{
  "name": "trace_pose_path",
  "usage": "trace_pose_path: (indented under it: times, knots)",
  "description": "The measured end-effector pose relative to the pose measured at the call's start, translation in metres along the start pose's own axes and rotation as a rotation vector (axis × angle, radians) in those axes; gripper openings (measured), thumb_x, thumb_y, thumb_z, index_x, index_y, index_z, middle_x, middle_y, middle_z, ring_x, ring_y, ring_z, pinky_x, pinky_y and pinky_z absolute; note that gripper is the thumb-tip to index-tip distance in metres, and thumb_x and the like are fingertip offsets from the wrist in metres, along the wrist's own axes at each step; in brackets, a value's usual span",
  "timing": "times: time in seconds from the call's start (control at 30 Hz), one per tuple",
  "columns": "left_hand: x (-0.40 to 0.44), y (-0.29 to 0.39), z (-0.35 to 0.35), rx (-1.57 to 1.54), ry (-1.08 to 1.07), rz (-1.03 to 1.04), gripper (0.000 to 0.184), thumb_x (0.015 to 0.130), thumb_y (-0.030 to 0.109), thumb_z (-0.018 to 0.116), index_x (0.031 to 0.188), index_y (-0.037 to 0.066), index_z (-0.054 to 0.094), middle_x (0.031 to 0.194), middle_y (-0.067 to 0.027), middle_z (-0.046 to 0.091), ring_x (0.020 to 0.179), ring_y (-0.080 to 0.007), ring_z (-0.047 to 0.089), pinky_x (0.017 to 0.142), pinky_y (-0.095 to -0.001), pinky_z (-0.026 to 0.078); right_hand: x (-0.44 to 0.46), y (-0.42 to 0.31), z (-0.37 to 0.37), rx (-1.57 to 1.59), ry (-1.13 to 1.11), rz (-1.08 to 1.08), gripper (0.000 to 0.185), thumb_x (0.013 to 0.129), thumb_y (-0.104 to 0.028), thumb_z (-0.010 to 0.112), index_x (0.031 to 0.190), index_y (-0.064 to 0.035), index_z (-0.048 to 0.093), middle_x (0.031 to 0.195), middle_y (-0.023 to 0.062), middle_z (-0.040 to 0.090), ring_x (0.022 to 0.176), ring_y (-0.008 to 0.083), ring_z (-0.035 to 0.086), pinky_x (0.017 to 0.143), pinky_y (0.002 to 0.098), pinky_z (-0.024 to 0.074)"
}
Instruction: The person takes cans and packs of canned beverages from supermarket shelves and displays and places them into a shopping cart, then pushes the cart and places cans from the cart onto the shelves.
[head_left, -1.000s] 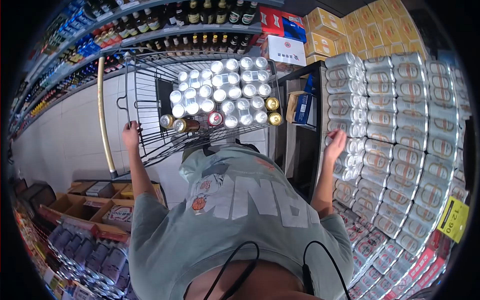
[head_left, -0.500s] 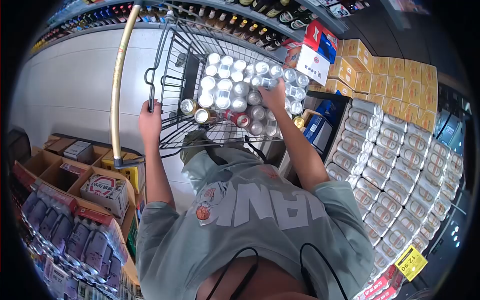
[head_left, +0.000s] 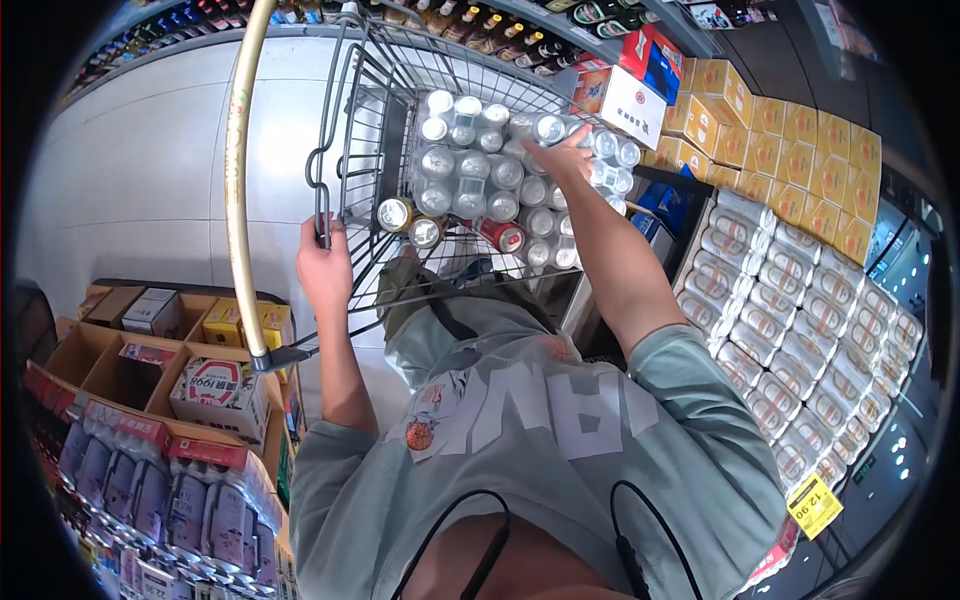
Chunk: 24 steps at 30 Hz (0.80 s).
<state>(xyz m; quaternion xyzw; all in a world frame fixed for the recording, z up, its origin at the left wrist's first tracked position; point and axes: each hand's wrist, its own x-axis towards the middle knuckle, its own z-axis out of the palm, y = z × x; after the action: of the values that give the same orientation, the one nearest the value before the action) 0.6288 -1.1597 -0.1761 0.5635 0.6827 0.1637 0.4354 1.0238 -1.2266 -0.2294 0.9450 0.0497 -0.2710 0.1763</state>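
Shrink-wrapped packs of silvery cans (head_left: 470, 180) fill much of a wire shopping cart (head_left: 350, 165) in front of me. My right hand (head_left: 562, 158) lies over the cans on the right side, thumb and fingers spread, touching their tops or wrap. With fingers wrapped round it, my left hand (head_left: 325, 268) holds a dark metal bar of the cart's near left corner. Along the near side of the basket are two gold-rimmed cans (head_left: 396, 213) and a red can (head_left: 503, 236).
The cart's pale push bar (head_left: 238, 180) rises at left. Stacked can packs (head_left: 790, 330) and yellow cartons (head_left: 785, 150) stand right. Bottles (head_left: 490, 38) line the back shelf. Cardboard boxes (head_left: 120, 375) and purple can packs (head_left: 180, 510) stand lower left.
My right hand has moved slightly away from me over the cans, and its fingers are now spread wider. The cart sits a little further right in view. My left hand keeps its hold.
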Motion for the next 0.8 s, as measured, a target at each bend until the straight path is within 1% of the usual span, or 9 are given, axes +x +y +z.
trace_pose_path:
  times: [0.07,0.2,0.27,0.3,0.4,0.47,0.5,0.63,0.8]
  knots:
    - [0.0,-0.003,0.0,0.024,-0.002,-0.017,0.034,0.092,0.03,0.062,0.111,0.002,0.065,0.069,-0.0124,0.064,0.062,-0.0244,0.061,0.064,-0.0392,0.048,0.009,0.0,0.012,-0.1,0.063,-0.035,0.147,0.061,-0.079,0.074,0.157,-0.0148,-0.017,0.15,0.0245,0.035,0.132,0.0375,0.042,0.103,0.0484,0.0431]
    - [0.001,-0.007,0.002,0.023,-0.001,-0.009,0.036,0.092,0.031,0.062,0.112,0.002,0.064,0.071,-0.0146,0.066,0.065,-0.0278,0.063,0.065,-0.0405,0.048,0.007,-0.002,0.005,-0.171,0.024,-0.014,0.147,0.061,-0.079,0.074,0.157,-0.0177,-0.02,0.149,0.0256,0.036,0.136,0.0355,0.038,0.105,0.0481,0.0403]
    - [-0.001,-0.004,0.002,0.015,-0.004,-0.018,0.036,0.092,0.031,0.063,0.113,0.002,0.064,0.072,-0.0148,0.066,0.066,-0.0284,0.064,0.066,-0.0408,0.048,0.004,-0.006,0.005,-0.079,-0.023,0.057,0.147,0.062,-0.077,0.076,0.155,-0.0233,-0.024,0.151,0.0256,0.034,0.138,0.0352,0.035,0.107,0.0498,0.0379]
    - [0.0,-0.004,-0.001,0.017,-0.002,-0.022,0.035,0.092,0.031,0.063,0.112,0.002,0.064,0.072,-0.0141,0.066,0.066,-0.0283,0.064,0.066,-0.0408,0.049,0.002,-0.01,0.007,-0.079,-0.028,0.053,0.147,0.062,-0.077,0.076,0.155,-0.0233,-0.024,0.151,0.0256,0.034,0.138,0.0352,0.035,0.107,0.0498,0.0379]
    - [-0.001,-0.001,-0.004,0.024,-0.006,-0.025,0.034,0.092,0.031,0.063,0.111,0.004,0.065,0.071,-0.0131,0.066,0.065,-0.0281,0.065,0.066,-0.0408,0.049,0.0,-0.017,0.011,-0.038,0.014,0.133,0.148,0.061,-0.074,0.079,0.154,-0.0283,-0.026,0.151,0.0242,0.034,0.137,0.0352,0.036,0.109,0.0512,0.0347]
    - [-0.003,0.001,-0.004,0.028,-0.012,-0.024,0.032,0.092,0.031,0.063,0.11,0.004,0.065,0.071,-0.0127,0.066,0.065,-0.0282,0.065,0.065,-0.0407,0.049,0.002,-0.016,0.013,0.015,0.064,0.152,0.149,0.059,-0.071,0.082,0.155,-0.0291,-0.024,0.149,0.0228,0.034,0.137,0.0348,0.037,0.111,0.0509,0.032]
    - [-0.003,0.003,-0.002,0.025,-0.016,-0.033,0.032,0.092,0.031,0.064,0.11,0.004,0.065,0.071,-0.0127,0.067,0.065,-0.0281,0.065,0.065,-0.0406,0.049,0.002,-0.016,0.015,0.016,0.139,0.149,0.148,0.059,-0.067,0.084,0.157,-0.0255,-0.018,0.135,0.022,0.044,0.119,0.0324,0.047,0.106,0.0438,0.0295]
    - [-0.003,0.005,-0.002,0.021,-0.015,-0.039,0.03,0.092,0.03,0.064,0.108,0.005,0.065,0.073,-0.0129,0.068,0.066,-0.028,0.065,0.066,-0.0403,0.05,-0.001,-0.01,0.012,0.071,0.143,0.114,0.147,0.059,-0.062,0.086,0.157,-0.0271,-0.018,0.135,0.0218,0.043,0.122,0.0333,0.046,0.106,0.0445,0.0301]
    - [-0.004,0.008,-0.01,0.042,-0.026,-0.073,0.029,0.091,0.029,0.065,0.109,0.005,0.065,0.076,-0.0136,0.069,0.069,-0.0292,0.067,0.068,-0.0406,0.051,-0.001,-0.01,0.01,0.101,0.133,0.094,0.142,0.058,-0.056,0.088,0.158,-0.0294,-0.009,0.138,0.0238,0.043,0.13,0.0356,0.042,0.11,0.0476,0.028]
